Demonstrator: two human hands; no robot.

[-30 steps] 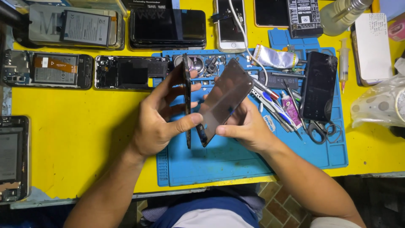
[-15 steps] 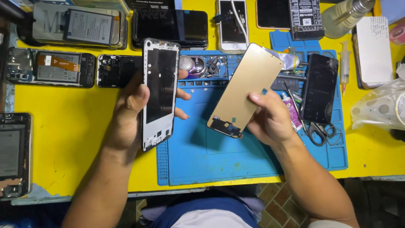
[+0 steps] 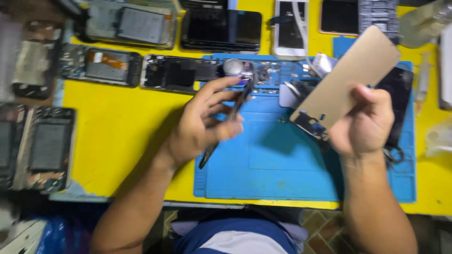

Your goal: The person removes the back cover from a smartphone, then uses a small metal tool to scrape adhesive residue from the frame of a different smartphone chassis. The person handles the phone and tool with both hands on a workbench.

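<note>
My left hand [image 3: 200,124] grips a phone frame with its screen [image 3: 230,117], turned edge-on so only its thin dark side shows, above the blue repair mat [image 3: 278,164]. My right hand [image 3: 365,124] holds a gold phone back cover [image 3: 346,77] by its lower end, tilted up to the right, with a dark camera cut-out near my fingers. The two parts are apart, about a hand's width between them. The picture is blurred by motion.
The yellow table [image 3: 122,136] carries several opened phones along the back and left, such as one with a bare board [image 3: 176,73] and one by the left edge [image 3: 47,148]. Small tools and parts [image 3: 292,87] lie on the mat's far side. A black phone [image 3: 395,101] lies behind my right hand.
My left hand has turned the frame from face-up to edge-on and lowered it. My right hand has carried the gold cover to the right and higher. The view has shifted.
</note>
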